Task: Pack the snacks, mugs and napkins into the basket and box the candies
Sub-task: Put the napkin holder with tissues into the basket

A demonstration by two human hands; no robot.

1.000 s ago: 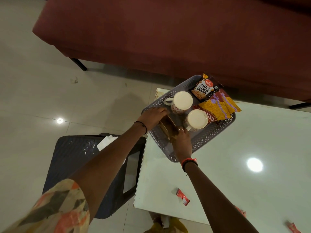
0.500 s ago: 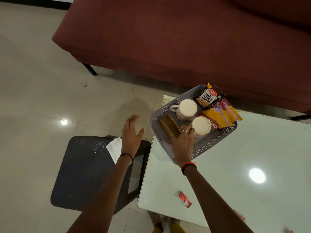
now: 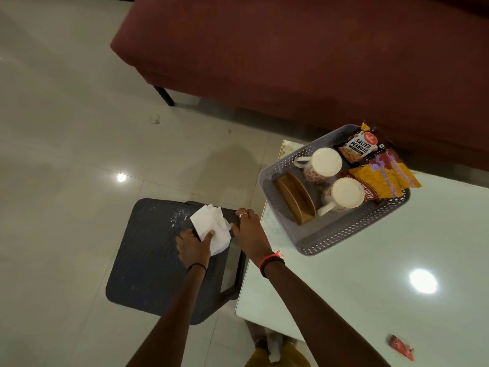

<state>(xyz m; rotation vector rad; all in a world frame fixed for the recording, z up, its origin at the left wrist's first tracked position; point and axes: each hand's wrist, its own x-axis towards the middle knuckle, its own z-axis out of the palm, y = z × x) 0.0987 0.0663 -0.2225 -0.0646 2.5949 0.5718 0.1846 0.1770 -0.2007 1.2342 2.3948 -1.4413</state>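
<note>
Basket [image 3: 312, 242] holding two mugs [image 3: 321, 165], snack packets [image 3: 381, 178], a brown holder [image 3: 295, 198]; beside it, both hands' [image 3: 194, 246] [image 3: 248, 231] fingers grip napkins [image 3: 211, 229] on a stool [image 3: 148, 250].

The left hand [image 3: 193, 247] wears a black wristband; the right hand [image 3: 250, 231] a ring and red-black bands.
</note>
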